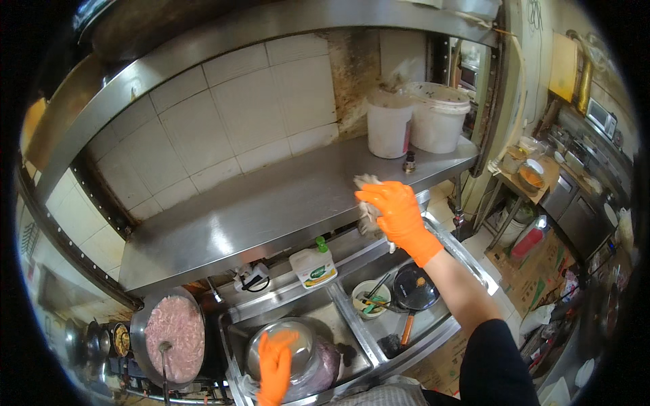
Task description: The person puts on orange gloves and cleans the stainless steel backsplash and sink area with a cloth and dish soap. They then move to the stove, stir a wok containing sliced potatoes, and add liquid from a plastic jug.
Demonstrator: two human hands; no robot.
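My right hand [396,215], in an orange rubber glove, grips a dirty grey cloth [369,223] at the front edge of a stainless steel shelf [244,203]. My left hand [275,363], gloved in the same orange, is over the left basin of a double steel sink [350,314]. It looks slightly blurred and holds nothing that I can see. Below it lies a round metal bowl [292,345], beside something purplish [326,360] that is partly hidden. In the right basin are a black lidded pan [415,286] with a wooden handle and a white tub [366,307] of utensils.
Two white plastic buckets [390,127] [439,122] and a small dark bottle [409,162] stand at the shelf's right end. Behind the sink is a green-capped detergent jug [313,266]. A large wok [139,325] of pinkish food with a ladle [164,355] is at left.
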